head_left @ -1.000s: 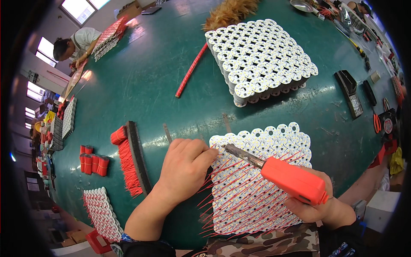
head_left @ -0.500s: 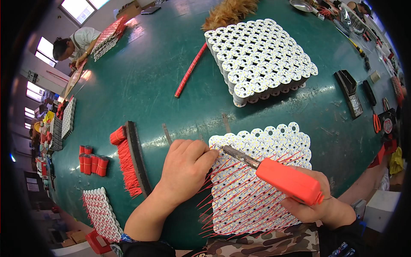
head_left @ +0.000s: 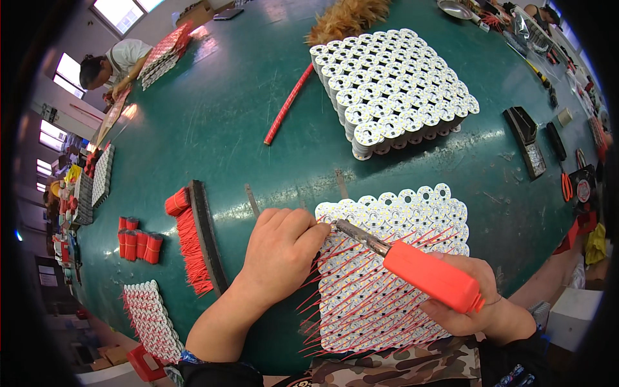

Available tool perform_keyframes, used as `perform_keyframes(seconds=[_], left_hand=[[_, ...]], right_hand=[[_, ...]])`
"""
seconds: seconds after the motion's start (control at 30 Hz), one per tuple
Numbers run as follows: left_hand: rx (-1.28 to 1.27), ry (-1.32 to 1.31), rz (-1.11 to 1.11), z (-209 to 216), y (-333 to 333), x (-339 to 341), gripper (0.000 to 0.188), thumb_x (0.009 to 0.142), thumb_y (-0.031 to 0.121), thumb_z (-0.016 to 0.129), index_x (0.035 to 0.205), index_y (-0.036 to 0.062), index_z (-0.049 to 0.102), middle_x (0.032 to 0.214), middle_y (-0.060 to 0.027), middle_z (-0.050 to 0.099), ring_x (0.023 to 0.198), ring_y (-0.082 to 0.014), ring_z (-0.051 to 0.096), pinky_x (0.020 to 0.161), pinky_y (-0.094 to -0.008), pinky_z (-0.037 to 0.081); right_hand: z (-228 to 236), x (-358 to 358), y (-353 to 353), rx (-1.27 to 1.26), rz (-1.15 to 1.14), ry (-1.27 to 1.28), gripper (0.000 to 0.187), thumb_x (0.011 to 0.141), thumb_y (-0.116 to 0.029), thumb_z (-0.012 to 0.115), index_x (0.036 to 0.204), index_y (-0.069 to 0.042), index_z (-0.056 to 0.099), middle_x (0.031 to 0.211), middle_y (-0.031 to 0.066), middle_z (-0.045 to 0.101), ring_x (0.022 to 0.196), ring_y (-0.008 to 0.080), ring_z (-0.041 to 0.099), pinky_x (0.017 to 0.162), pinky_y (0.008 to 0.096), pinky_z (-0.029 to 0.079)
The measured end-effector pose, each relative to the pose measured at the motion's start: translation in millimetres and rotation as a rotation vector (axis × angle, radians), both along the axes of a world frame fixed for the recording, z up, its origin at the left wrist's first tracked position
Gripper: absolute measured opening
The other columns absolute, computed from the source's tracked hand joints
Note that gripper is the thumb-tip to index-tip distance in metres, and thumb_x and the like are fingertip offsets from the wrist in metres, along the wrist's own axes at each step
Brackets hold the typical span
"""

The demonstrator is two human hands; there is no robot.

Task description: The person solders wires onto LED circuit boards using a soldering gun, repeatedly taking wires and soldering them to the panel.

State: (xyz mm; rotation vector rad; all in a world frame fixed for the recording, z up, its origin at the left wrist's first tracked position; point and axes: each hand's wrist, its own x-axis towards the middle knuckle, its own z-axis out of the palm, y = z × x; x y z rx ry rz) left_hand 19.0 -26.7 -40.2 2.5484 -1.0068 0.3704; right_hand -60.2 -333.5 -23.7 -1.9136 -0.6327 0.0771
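My right hand is wrapped round the red handle of a soldering iron, whose dark metal tip rests near the upper left corner of a sheet of round white LED boards. Thin red wires run slantwise over most of this sheet, and their ends stick out past its left edge. My left hand is closed in a pinch at the same corner, thumb and forefinger close beside the iron's tip. Whatever those fingers hold is too small and hidden to make out.
A tall stack of LED board sheets stands beyond. Left lie a dark bar beside loose red wires, wire bundles and another wired sheet. A red stick ends in brown feathers. A co-worker bends over boards.
The soldering iron and my right hand have shifted very slightly left. My left hand stays pinched at the same corner of the sheet.
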Motion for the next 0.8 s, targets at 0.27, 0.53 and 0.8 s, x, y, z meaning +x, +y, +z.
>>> perform_keyframes(seconds=[0.27, 0.53, 0.8], left_hand=[[-0.001, -0.002, -0.003, -1.2, 0.4, 0.9, 0.019, 0.074, 0.003, 0.069, 0.093, 0.0083, 0.070, 0.084, -0.0028, 0.063, 0.076, -0.0250, 0.062, 0.070, -0.0394, 0.045], [-0.006, 0.000, -0.005, 0.3, 0.4, -0.1, 0.019, 0.074, 0.003, 0.068, 0.093, 0.0081, 0.070, 0.084, -0.0034, 0.063, 0.077, -0.0256, 0.062, 0.070, -0.0400, 0.045], [-0.106, 0.020, 0.011, 9.7, 1.5, 0.0, 0.024, 0.071, -0.001, 0.075, 0.093, 0.0066, 0.070, 0.084, -0.0053, 0.064, 0.076, -0.0275, 0.062, 0.069, -0.0412, 0.046]], right_hand=[[4.6, 0.0, 1.8, 0.015, -0.027, -0.064, 0.071, 0.073, -0.009, 0.082, 0.137, 0.003, 0.053, 0.106, 0.0152, 0.072, 0.080, 0.0311, 0.072, 0.069, 0.0377, 0.057], [12.1, -1.9, -3.7, -0.059, -0.032, 0.007, 0.066, 0.075, -0.007, 0.083, 0.132, 0.007, 0.055, 0.104, 0.0171, 0.073, 0.082, 0.0309, 0.075, 0.071, 0.0360, 0.059], [27.0, 6.4, -13.7, -0.117, -0.038, 0.016, 0.056, 0.079, -0.009, 0.081, 0.129, 0.005, 0.059, 0.110, 0.0192, 0.071, 0.089, 0.0321, 0.074, 0.078, 0.0369, 0.058]])
